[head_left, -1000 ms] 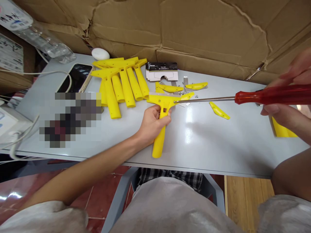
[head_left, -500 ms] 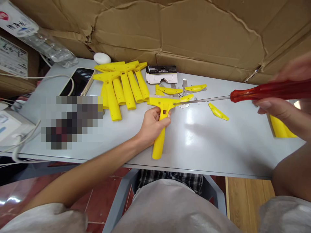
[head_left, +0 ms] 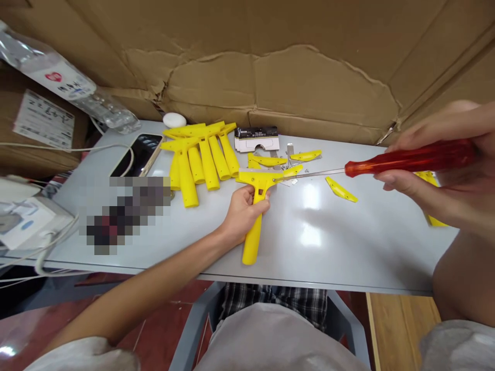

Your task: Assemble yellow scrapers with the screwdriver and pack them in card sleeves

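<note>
My left hand (head_left: 245, 208) is closed around the neck of a yellow scraper (head_left: 253, 242), just under its wide head, and a pale blade edge shows along the top. In my right hand (head_left: 436, 170) is a screwdriver (head_left: 410, 158) with a red see-through handle. Its thin shaft points left, and the tip meets the right side of the scraper head at a screw spot. Behind the head lie loose yellow blade covers (head_left: 306, 155), metal blades and small screws. Another yellow cover (head_left: 341, 189) rests alone to the right.
Several yellow scraper handles (head_left: 204, 159) are grouped at the back left, beside a black and white box (head_left: 257, 139). Further left lie a phone (head_left: 137, 154), a white oval object (head_left: 174, 120), a plastic bottle (head_left: 69, 82) and cables. Cardboard (head_left: 309, 87) stands behind the table.
The view has shifted slightly, so the table sits lower in it. The screwdriver handle and my right hand appear further left, with the tip still at the scraper head. Both grips are kept.
</note>
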The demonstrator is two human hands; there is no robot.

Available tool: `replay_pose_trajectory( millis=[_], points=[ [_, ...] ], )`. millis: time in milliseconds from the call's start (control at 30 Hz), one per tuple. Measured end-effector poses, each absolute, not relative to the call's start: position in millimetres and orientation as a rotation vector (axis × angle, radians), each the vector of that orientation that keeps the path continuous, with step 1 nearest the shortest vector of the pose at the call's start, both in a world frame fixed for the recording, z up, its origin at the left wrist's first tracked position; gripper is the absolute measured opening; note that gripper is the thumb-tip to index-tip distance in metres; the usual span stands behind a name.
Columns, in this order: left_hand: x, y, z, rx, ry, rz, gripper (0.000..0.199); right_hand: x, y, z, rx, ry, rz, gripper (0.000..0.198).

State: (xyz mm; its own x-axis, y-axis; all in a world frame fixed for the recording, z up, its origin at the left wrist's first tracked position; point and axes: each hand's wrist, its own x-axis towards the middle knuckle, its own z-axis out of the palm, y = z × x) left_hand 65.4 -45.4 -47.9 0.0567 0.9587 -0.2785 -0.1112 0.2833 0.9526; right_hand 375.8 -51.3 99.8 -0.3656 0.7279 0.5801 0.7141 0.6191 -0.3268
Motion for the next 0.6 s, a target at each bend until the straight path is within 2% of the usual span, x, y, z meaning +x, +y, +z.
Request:
replay_pose_trajectory(
  millis=[100,400,600],
  points=[
    [65.1,-45.5,-49.6,0.947,1.208,1.011,0.024,370.5,-50.9,100.9,-1.055,-2.186,-0.080,0.022],
    [65.3,-43.7,-48.9,0.934,1.202,1.004,0.027,365.6,-50.0,101.4,-0.869,-2.204,0.077,0.032],
    [66.7,-43.0,-49.1,0.936,1.187,1.029,0.025,366.0,-43.8,96.9,-0.923,-2.197,-0.105,0.018]
  ],
)
